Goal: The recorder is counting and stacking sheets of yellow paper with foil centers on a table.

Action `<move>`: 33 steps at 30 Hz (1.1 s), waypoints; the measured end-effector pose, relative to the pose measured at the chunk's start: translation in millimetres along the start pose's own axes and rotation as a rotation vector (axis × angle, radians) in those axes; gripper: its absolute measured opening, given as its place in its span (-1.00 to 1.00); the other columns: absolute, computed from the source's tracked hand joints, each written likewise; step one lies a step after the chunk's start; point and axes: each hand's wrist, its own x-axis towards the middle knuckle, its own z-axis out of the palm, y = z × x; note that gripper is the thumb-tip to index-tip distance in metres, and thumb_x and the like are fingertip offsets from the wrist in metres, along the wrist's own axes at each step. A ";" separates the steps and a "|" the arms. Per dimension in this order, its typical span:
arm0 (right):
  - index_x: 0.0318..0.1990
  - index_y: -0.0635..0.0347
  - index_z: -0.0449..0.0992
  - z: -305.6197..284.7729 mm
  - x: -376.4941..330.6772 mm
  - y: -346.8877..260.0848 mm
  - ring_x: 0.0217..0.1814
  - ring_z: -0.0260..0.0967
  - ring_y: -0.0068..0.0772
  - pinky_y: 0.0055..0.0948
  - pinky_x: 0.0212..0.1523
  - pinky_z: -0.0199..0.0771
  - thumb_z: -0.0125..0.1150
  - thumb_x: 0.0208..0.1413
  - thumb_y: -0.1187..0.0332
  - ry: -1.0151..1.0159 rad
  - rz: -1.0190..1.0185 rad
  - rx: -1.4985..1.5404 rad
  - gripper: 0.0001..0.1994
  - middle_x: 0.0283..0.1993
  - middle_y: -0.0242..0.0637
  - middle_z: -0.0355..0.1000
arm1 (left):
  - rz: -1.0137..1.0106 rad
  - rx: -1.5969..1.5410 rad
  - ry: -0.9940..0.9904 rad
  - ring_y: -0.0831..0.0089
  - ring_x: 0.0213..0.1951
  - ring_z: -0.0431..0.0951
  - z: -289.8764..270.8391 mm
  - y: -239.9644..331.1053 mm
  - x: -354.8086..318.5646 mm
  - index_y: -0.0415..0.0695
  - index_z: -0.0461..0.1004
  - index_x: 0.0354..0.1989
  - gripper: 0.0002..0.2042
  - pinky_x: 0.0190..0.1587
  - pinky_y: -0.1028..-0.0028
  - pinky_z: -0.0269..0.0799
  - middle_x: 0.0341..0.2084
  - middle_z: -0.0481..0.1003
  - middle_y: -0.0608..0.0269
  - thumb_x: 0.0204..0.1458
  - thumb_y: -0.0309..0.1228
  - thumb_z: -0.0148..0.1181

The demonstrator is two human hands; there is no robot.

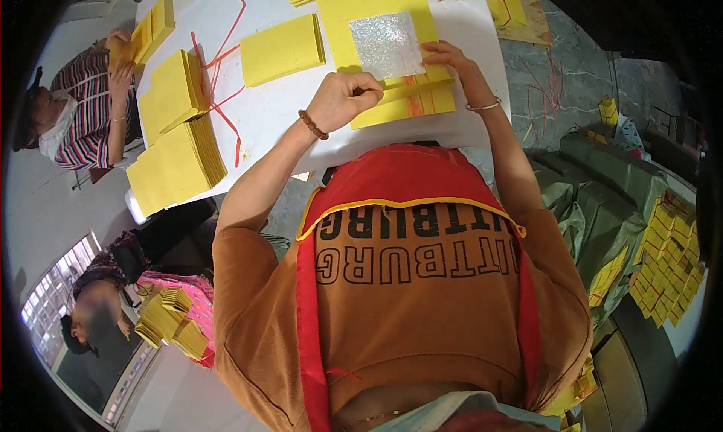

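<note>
Two hands working a sheet of yellow paper at the near edge of a white table (pixel 286 101).

The left hand (pixel 343 97) is curled into a fist, pinching the folded near edge of the square yellow paper sheet (pixel 369 7); the right hand (pixel 450 58), fingers spread, presses flat on it beside the square silver foil patch (pixel 388 44). Stacks of yellow paper (pixel 181 157) and red strings (pixel 226 108) lie to the left.

No labels, signs or screens are seen, and nothing on the table is clearly a package. The nearest to packaging are small yellow bundles (pixel 666 263) heaped at the right edge, beside green sacks (pixel 602 199); whether they are wrapped cannot be told.
</note>
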 end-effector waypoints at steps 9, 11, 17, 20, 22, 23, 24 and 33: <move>-0.17 0.05 0.52 1.2 -1.3 4.8 0.27 -0.01 -0.24 -0.29 0.24 -0.10 0.19 -0.08 0.36 -0.031 -0.220 -0.507 -0.74 0.11 -0.29 0.26 | 0.420 0.113 -0.170 0.40 -0.19 0.36 -29.9 5.2 -2.0 -0.19 0.43 -0.16 -0.67 -0.08 0.43 0.24 -0.25 0.44 0.22 -0.12 -0.33 0.21; -0.18 0.00 0.53 6.7 4.7 -8.6 0.25 0.02 -0.25 -0.29 0.21 -0.06 0.19 -0.05 0.27 0.061 -0.278 -0.700 -0.76 0.01 -0.35 0.38 | 0.518 0.569 0.092 0.20 -0.02 0.26 -30.6 -8.3 -6.0 -0.14 0.38 -0.06 -0.57 0.08 0.29 0.11 -0.10 0.38 0.18 -0.15 -0.28 0.23; -0.20 0.13 0.51 1.2 36.4 -20.6 -0.15 0.36 -0.40 -0.42 -0.03 0.19 0.11 0.04 0.20 0.026 -0.117 -0.405 -0.75 -0.24 -0.36 0.48 | 0.282 0.403 0.301 0.11 -0.37 0.38 -37.2 -16.3 15.8 -0.23 0.43 -0.33 -0.74 -0.30 0.25 0.27 -0.52 0.43 0.00 -0.01 -0.24 0.08; -0.23 0.22 0.49 11.3 53.9 -23.0 -0.49 0.34 -0.39 -0.47 -0.33 0.30 0.14 0.02 0.13 0.238 0.087 -0.215 -0.68 -0.44 -0.33 0.46 | 0.045 0.197 0.428 0.11 -0.51 0.39 -33.4 -21.6 30.5 -0.26 0.39 -0.43 -0.74 -0.42 0.24 0.28 -0.62 0.40 0.00 0.00 -0.26 0.07; -0.32 0.24 0.47 12.0 66.2 -19.1 -0.61 0.26 -0.36 -0.47 -0.54 0.25 0.16 -0.02 0.08 0.311 0.159 -0.336 -0.65 -0.57 -0.27 0.39 | -0.014 -0.083 0.470 0.11 -0.62 0.38 -33.0 -36.4 44.6 -0.25 0.32 -0.50 -0.72 -0.52 0.25 0.26 -0.70 0.38 0.01 0.01 -0.25 0.05; -0.32 0.24 0.47 12.2 69.7 -19.0 -0.61 0.26 -0.36 -0.47 -0.54 0.25 0.16 -0.02 0.08 0.308 0.157 -0.337 -0.65 -0.57 -0.27 0.39 | -0.013 -0.084 0.474 0.11 -0.62 0.38 -33.5 -37.9 47.9 -0.25 0.32 -0.50 -0.72 -0.52 0.25 0.26 -0.70 0.38 0.01 0.01 -0.25 0.05; -0.35 0.24 0.45 12.5 72.7 -19.1 -0.61 0.26 -0.34 -0.44 -0.53 0.25 0.15 -0.02 0.08 0.330 0.181 -0.382 -0.65 -0.58 -0.25 0.38 | -0.030 -0.008 0.504 0.12 -0.64 0.38 -34.2 -39.3 51.4 -0.24 0.29 -0.52 -0.72 -0.55 0.27 0.26 -0.72 0.37 0.03 0.02 -0.24 0.05; -0.35 0.20 0.41 27.2 92.8 -27.0 -0.49 0.36 -0.06 -0.21 -0.45 0.27 0.06 0.01 0.04 0.490 0.322 -0.557 -0.64 -0.57 -0.15 0.39 | -0.099 0.045 0.527 0.14 -0.64 0.41 -40.0 -37.9 66.2 -0.22 0.24 -0.41 -0.73 -0.57 0.26 0.25 -0.74 0.37 0.05 0.02 -0.25 0.05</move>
